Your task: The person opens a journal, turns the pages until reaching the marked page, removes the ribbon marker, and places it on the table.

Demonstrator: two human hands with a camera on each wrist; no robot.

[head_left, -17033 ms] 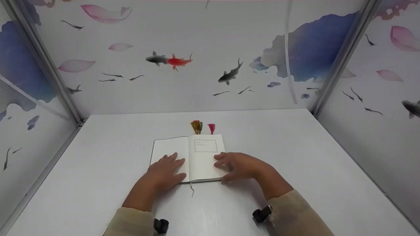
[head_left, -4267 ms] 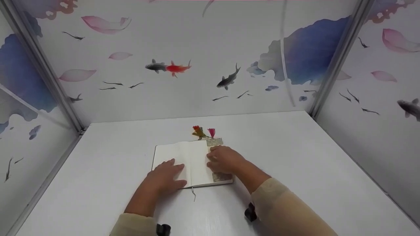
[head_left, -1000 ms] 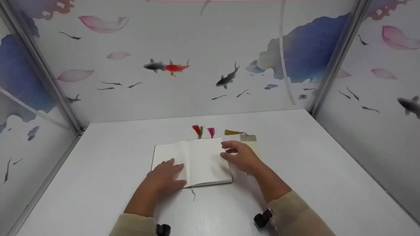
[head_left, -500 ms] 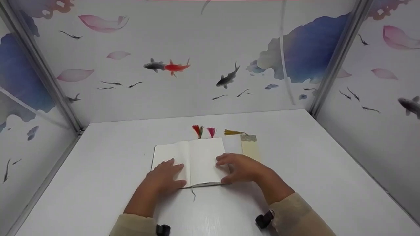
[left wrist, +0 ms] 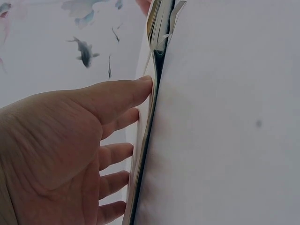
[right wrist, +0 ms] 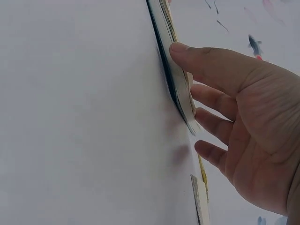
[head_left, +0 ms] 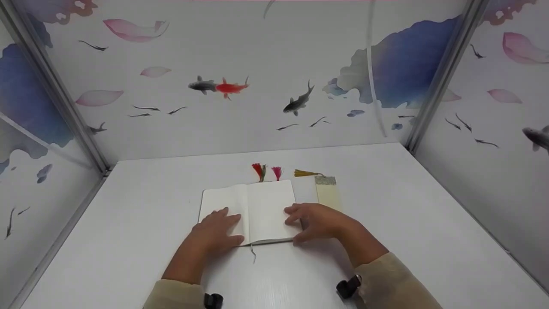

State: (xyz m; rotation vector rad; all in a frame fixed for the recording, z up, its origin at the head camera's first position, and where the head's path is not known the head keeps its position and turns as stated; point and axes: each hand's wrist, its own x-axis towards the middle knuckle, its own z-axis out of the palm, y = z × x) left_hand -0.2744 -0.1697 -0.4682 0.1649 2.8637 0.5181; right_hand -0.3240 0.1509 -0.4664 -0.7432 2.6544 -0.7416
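Observation:
A notebook [head_left: 270, 210] lies spread on the white table, both visible pages blank. My left hand [head_left: 216, 229] rests on its left page with fingers extended; the left wrist view shows the thumb [left wrist: 126, 93] along the lower edge. At the right page's lower outer corner is my right hand [head_left: 319, 221], fingertips on the page margin and thumb at the page edges. Just right of the notebook lies a cream bookmark [head_left: 328, 193] with a yellow tassel [head_left: 305, 173], its lower part hidden by the right hand. In the right wrist view the bookmark [right wrist: 200, 199] lies beyond the fingers.
A red-and-green tassel [head_left: 259, 171] and a pink tassel [head_left: 277, 173] stick out past the notebook's top edge. From its bottom edge hangs a thin ribbon [head_left: 253, 254]. Printed wall panels [head_left: 266, 124] stand behind the table [head_left: 150, 206] and at both sides.
The blank spread replaces the earlier page with a printed box. The bookmark went from the right page to the table on the right. My right hand then moved down to the page corner; the left stayed.

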